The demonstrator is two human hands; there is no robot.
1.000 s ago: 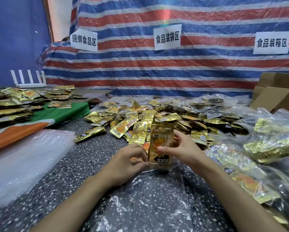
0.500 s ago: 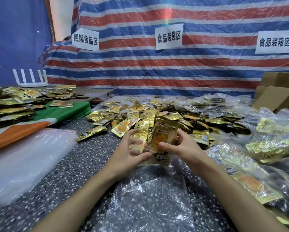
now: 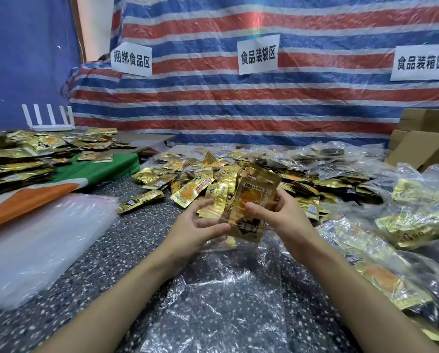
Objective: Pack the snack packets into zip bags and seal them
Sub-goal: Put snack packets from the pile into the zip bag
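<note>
We are counting three paper signs (image 3: pixel 258 57) on the tarp (image 3: pixel 315 103) at twelve o'clock, one zip bag (image 3: pixel 226 301) lying at six, and at least two gold snack packets (image 3: pixel 256 189) stacked nearly upright at centre, their lower ends sitting inside the bag's red-lined mouth. Our right hand (image 3: pixel 284 212) is pinching the packets, thumb in front, fingers behind. Our left hand (image 3: pixel 198 228) is curling loosely at nine o'clock of them, fingers spread, thumb touching the bag's mouth; we cannot tell whether it is gripping.
</note>
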